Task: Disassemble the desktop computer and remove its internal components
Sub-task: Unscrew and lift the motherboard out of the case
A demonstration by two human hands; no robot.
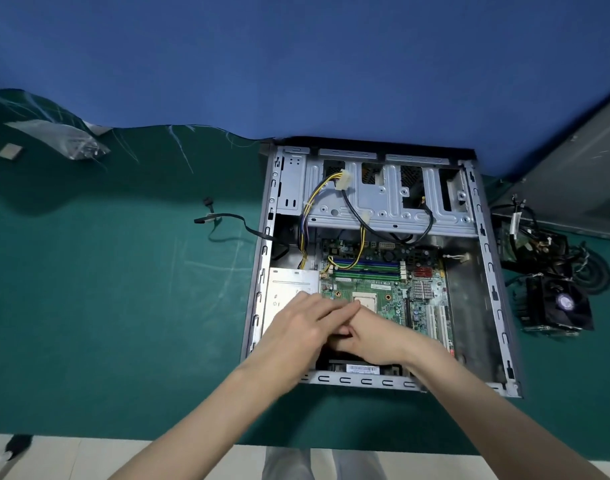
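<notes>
An open desktop case (487,268) lies flat on the green mat. Inside it sit a green motherboard (376,289), a silver power supply (289,285) at the left and a metal drive cage (383,202) at the far end with yellow and black cables (308,220). My left hand (303,323) and my right hand (373,337) meet over the near part of the motherboard, fingers overlapping. They cover something dark below them; what they hold is hidden.
A removed cooler with fan (556,306) and a tangle of cables (539,244) lie right of the case. The grey side panel (580,188) rests at the far right. A loose black cable (224,223), a small chip (9,151) and a plastic bag (64,140) lie to the left.
</notes>
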